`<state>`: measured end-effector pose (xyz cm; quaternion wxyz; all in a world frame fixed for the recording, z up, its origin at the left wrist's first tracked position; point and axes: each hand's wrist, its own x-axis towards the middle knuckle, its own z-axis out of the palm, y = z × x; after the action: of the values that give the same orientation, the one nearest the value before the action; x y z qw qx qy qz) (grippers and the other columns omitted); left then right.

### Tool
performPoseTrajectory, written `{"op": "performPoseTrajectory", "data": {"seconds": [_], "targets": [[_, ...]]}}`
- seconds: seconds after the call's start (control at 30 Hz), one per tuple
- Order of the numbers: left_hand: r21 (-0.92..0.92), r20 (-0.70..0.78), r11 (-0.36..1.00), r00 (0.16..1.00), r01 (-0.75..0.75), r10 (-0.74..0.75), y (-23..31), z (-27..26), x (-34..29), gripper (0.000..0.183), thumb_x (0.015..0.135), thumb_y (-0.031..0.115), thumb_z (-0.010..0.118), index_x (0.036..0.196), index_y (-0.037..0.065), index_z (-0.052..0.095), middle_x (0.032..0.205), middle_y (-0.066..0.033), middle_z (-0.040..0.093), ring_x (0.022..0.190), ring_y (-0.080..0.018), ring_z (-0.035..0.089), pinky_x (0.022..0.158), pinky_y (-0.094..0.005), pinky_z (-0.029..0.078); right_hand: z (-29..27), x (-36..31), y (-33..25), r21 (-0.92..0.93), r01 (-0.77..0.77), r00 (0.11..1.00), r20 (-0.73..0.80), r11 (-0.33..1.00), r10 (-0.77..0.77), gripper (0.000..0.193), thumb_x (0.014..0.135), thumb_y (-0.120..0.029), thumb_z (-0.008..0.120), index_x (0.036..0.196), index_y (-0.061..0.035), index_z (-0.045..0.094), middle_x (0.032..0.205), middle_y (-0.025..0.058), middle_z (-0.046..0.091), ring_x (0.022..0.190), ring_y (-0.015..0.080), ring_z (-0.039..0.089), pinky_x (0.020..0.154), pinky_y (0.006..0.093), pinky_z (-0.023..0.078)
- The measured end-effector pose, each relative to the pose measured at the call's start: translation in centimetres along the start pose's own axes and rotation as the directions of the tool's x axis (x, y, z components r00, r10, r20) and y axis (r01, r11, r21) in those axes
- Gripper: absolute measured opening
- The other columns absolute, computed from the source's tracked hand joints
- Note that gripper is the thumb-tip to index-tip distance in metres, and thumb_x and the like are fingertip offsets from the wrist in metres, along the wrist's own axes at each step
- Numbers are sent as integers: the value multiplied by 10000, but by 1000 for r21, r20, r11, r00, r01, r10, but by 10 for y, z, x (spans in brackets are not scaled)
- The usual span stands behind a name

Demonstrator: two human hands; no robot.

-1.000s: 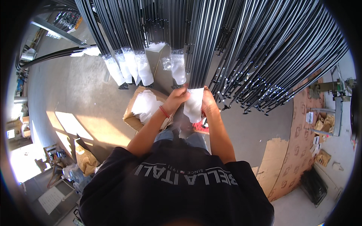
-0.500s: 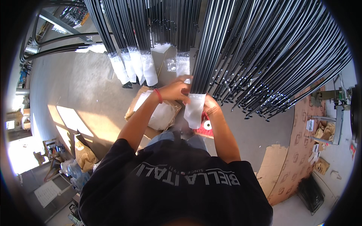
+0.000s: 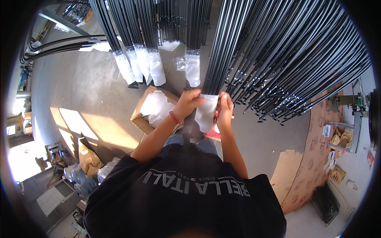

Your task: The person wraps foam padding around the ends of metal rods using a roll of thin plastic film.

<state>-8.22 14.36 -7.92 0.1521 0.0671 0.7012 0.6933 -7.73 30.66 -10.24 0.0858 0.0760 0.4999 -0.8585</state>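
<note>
In front of me a white foam-like sleeve (image 3: 206, 116) covers the lower ends of a bundle of black rods (image 3: 216, 73). My left hand (image 3: 189, 103), a red bracelet at its wrist, pinches the sleeve's upper left edge between thumb and fingers. On the opposite side, my right hand (image 3: 225, 108) has its fingers closed at the sleeve's upper right edge. Just ahead hangs another rod bundle with a white wrapped end (image 3: 193, 71). Further left, several bundles end in similar white sleeves under clear plastic (image 3: 156, 67).
An open cardboard box (image 3: 139, 116) of white sheets stands left of my legs. A red item (image 3: 214, 136) is partly hidden below my right hand. Many uncovered black rods (image 3: 278, 67) hang at the right. A brown paper bag (image 3: 89, 160) sits at the lower left.
My left hand has come down and right to the sleeve's upper edge. My right hand has come out from behind the sleeve, its fingers now showing at the edge.
</note>
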Motion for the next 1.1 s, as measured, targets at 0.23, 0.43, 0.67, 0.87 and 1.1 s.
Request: {"op": "performPoseTrajectory", "data": {"seconds": [0.23, 0.43, 0.67, 0.87, 1.1], "targets": [[-104, -259, 993, 966, -47, 18, 2, 26, 0, 143, 753, 60, 601, 834, -30, 525, 716, 1, 543, 687, -35, 469, 589, -193, 399, 21, -19, -24, -252, 76, 996, -31, 965, -87, 111, 797, -62, 579, 896, -19, 556, 767, 0, 589, 661, 52, 522, 608, 194, 413], [-267, -301, 963, 952, -32, -52, 11, 23, -7, 164, 754, 4, 607, 905, -7, 542, 831, -28, 588, 760, -68, 534, 669, -200, 433, 26, -17, -34, -99, 5, 1000, -6, 995, -5, 48, 788, -23, 572, 836, -23, 567, 743, 6, 598, 624, 48, 523, 576, 181, 406], [-421, -155, 907, 986, -14, -57, 4, 27, -6, 240, 856, 159, 508, 1053, 23, 497, 973, -21, 551, 893, -80, 500, 768, -224, 405, 27, -8, -34, -38, -5, 1000, 2, 999, 5, 59, 760, 10, 569, 812, -14, 586, 744, 10, 593, 645, 59, 515, 586, 192, 406], [-178, -74, 983, 995, 52, -66, 1, 31, -6, 301, 898, 230, 432, 1100, 13, 487, 944, -3, 538, 848, -51, 464, 740, -206, 378, 24, -1, -35, -23, -18, 1000, 11, 1000, 18, 126, 737, 19, 595, 861, 5, 607, 768, 16, 605, 669, 60, 516, 620, 195, 412], [222, -373, 970, 911, -97, 176, -9, 47, 7, 289, 850, 270, 498, 766, -5, 476, 608, -23, 457, 570, -74, 411, 483, -286, 353, 15, 1, -36, -250, 171, 985, 36, 953, -167, 134, 776, -50, 587, 904, -23, 617, 901, 42, 587, 764, 95, 536, 663, 210, 418]]}}
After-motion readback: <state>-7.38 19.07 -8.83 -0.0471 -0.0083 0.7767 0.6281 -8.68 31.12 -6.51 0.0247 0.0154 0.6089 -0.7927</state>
